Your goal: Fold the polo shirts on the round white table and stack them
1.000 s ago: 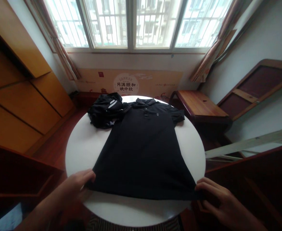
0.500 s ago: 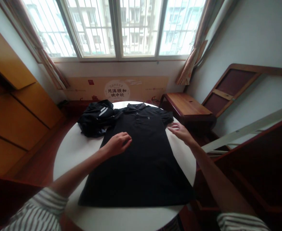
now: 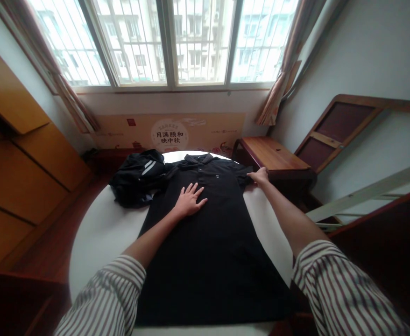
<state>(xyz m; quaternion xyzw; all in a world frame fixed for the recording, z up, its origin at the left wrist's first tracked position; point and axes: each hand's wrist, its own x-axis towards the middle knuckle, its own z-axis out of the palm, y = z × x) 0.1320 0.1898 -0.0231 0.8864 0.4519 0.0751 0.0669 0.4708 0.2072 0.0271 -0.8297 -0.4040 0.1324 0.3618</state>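
Note:
A black short-sleeved polo shirt (image 3: 208,252) lies flat and spread out on a round white table (image 3: 89,252), collar towards the window. My left hand (image 3: 190,200) rests palm down on the shirt's chest with its fingers spread, holding nothing. My right hand (image 3: 259,176) is at the end of the shirt's right-hand sleeve, touching the cloth. I cannot tell whether it grips it. A crumpled black garment with white stripes (image 3: 138,179) lies against the shirt's collar and sleeve at the table's far left.
Beyond the table stand a wooden bench (image 3: 271,154) and a printed poster board (image 3: 170,133) under the barred window. Orange wooden cabinet doors (image 3: 23,186) fill the left. A wooden frame (image 3: 338,130) and a pale rail (image 3: 366,200) lean on the right.
My left hand has opened flat onto the shirt's chest. My right hand has moved from beside the shirt onto the sleeve end. Both forearms reach farther across the table than before.

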